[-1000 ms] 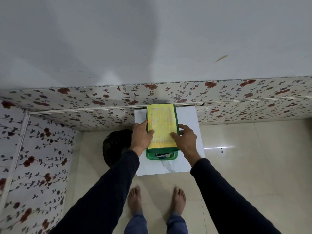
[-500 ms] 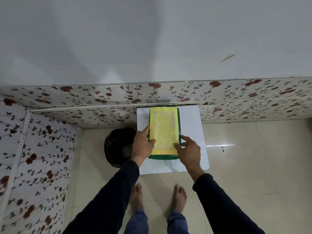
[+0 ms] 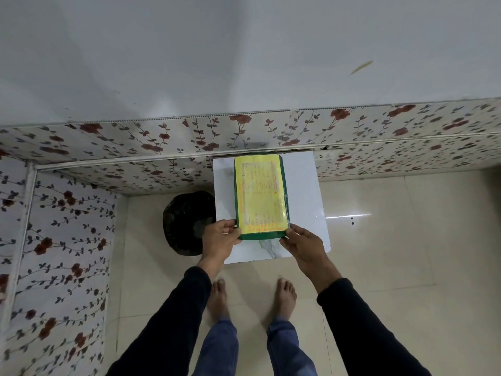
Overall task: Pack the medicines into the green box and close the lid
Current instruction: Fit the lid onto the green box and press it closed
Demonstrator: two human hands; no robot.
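Observation:
The green box [image 3: 261,236] stands on a white marble-patterned table [image 3: 303,191], with its lid down flat. A yellow printed label [image 3: 259,192] covers most of the lid. No medicines are visible; the box's inside is hidden. My left hand [image 3: 221,237] grips the near left corner of the lid, thumb on top. My right hand [image 3: 303,244] presses on the near right corner, fingers touching the green edge. Both dark sleeves reach in from below.
A black round bin [image 3: 187,223] stands on the floor, left of the table. Flower-patterned panels [image 3: 108,169] line the wall behind and to the left. My bare feet [image 3: 252,297] stand on cream floor tiles just before the table.
The lid has come down from half-open to flat on the box. Both hands have slid from the lid's sides to its near corners.

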